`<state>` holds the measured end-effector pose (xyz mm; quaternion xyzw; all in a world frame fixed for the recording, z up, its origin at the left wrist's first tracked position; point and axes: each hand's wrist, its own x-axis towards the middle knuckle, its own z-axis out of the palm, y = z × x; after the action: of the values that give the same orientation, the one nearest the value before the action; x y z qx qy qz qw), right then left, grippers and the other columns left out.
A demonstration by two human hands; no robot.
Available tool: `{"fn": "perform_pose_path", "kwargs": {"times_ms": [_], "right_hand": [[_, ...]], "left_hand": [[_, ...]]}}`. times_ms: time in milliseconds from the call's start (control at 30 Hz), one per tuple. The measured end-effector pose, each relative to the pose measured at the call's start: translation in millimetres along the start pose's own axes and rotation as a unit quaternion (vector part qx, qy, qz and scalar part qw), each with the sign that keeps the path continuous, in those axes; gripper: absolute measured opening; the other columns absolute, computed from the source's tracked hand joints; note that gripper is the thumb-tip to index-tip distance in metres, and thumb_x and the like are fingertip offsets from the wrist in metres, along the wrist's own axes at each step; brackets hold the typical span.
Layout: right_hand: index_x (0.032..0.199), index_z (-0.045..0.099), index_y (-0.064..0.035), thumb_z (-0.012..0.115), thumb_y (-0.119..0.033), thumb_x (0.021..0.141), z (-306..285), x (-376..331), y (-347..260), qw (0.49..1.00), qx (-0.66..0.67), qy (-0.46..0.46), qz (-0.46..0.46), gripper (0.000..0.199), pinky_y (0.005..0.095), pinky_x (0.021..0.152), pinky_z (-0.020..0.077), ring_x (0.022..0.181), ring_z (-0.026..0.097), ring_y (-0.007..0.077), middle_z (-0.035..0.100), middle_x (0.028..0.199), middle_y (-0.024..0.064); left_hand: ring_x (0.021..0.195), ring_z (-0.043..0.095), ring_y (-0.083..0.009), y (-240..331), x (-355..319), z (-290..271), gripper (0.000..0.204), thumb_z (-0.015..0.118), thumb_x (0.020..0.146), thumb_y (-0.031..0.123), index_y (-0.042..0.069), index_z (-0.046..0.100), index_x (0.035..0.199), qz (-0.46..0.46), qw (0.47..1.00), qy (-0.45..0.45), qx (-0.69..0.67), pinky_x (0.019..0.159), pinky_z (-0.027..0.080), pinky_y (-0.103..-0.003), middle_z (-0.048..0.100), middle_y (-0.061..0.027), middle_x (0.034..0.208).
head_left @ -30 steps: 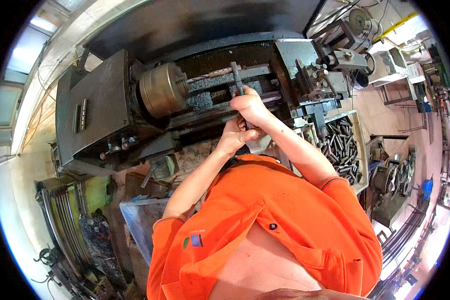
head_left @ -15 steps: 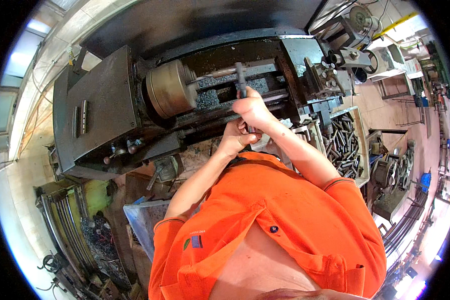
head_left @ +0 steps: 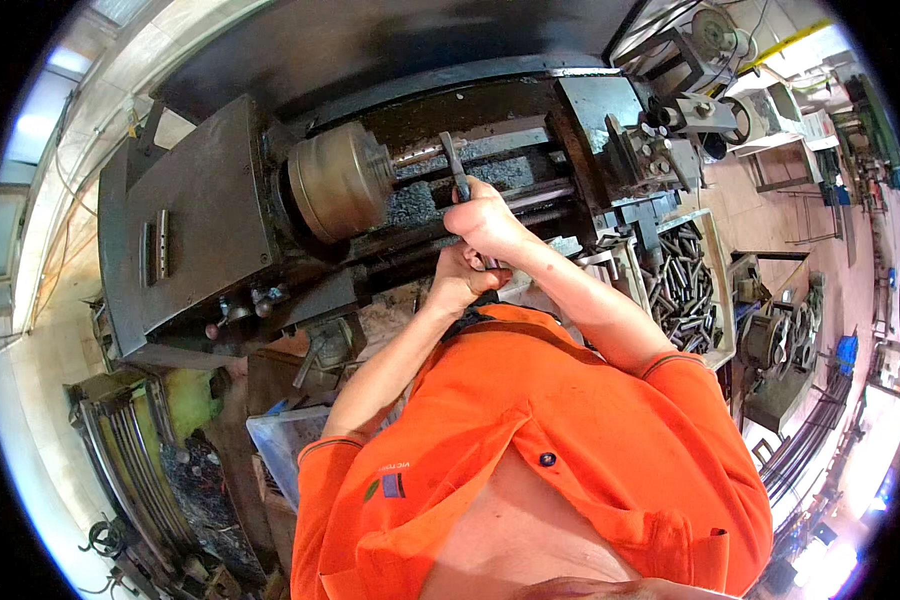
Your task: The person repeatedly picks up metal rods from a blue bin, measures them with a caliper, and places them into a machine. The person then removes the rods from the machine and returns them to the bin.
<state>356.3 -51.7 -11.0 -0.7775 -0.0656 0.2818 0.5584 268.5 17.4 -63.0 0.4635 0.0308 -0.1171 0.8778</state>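
I view a slender, dark-grey, tilted metal bar [head_left: 454, 160], right hand [head_left: 486, 222] clenched around it, left hand [head_left: 458, 278] pinching its lower end.

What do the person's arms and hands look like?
The left hand and right hand wear no gloves. The forearms are bare, with no watch in sight. The short, bright orange sleeves have thin dark stripes near their edges.

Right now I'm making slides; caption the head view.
Right hand grips a grey bar beside left hand, before a lathe.
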Motion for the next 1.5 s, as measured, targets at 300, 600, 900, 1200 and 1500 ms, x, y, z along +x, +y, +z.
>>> {"fn": "perform_pose_path", "kwargs": {"times_ms": [300,600,900,1200,1500], "right_hand": [[0.080,0.046,-0.0037,0.054,-0.006,0.067,-5.1,-2.0,12.1,0.998,0.048,0.036,-0.029,0.015,0.0264,0.044,0.0386,0.055,0.043,0.0087,0.044,0.064,0.0014],[0.076,0.048,-0.0006,0.056,-0.008,0.066,-25.7,-1.3,20.8,0.998,0.062,0.031,-0.006,0.015,0.0307,0.045,0.0423,0.053,0.052,0.0145,0.050,0.061,0.0051],[0.074,0.048,-0.0029,0.056,-0.010,0.065,1.4,11.0,15.4,0.998,0.037,-0.009,-0.049,0.014,0.0274,0.052,0.0355,0.060,0.041,0.0096,0.045,0.064,-0.0002],[0.075,0.049,-0.0017,0.056,-0.013,0.065,-11.9,8.4,21.3,0.998,0.032,0.013,-0.061,0.016,0.0272,0.056,0.0372,0.064,0.043,0.0110,0.047,0.066,0.0011],[0.073,0.051,-0.0009,0.055,-0.012,0.067,-33.2,-4.2,14.4,0.992,0.121,-0.013,-0.023,0.013,0.0270,0.050,0.0372,0.058,0.044,0.0098,0.048,0.061,0.0003]], "left_hand": [[0.069,0.055,-0.0107,-2.3,-0.3,-0.6,0.027,0.070,0.058,-0.003,-0.002,0.055,0.080,-0.023,0.996,-0.004,-0.085,0.059,0.046,-0.025,0.056,-0.0011,0.075],[0.067,0.055,-0.0099,4.1,9.2,20.8,0.022,0.072,0.057,0.002,0.000,0.055,0.072,-0.043,0.999,0.026,0.006,0.055,0.044,-0.024,0.057,-0.0014,0.071],[0.068,0.055,-0.0084,11.1,-8.2,0.9,0.046,0.082,0.059,0.026,-0.001,0.056,0.086,-0.024,0.998,0.033,0.052,0.056,0.044,-0.021,0.057,-0.0005,0.076],[0.064,0.058,-0.0117,6.2,-1.7,16.3,0.050,0.079,0.058,0.036,-0.002,0.056,0.080,0.010,0.996,0.045,0.078,0.055,0.046,-0.023,0.059,-0.0045,0.071],[0.059,0.054,-0.0105,6.1,6.8,35.5,0.034,0.072,0.063,0.024,-0.001,0.055,0.079,0.002,0.995,0.031,0.093,0.051,0.043,-0.024,0.057,-0.0035,0.067]]}}
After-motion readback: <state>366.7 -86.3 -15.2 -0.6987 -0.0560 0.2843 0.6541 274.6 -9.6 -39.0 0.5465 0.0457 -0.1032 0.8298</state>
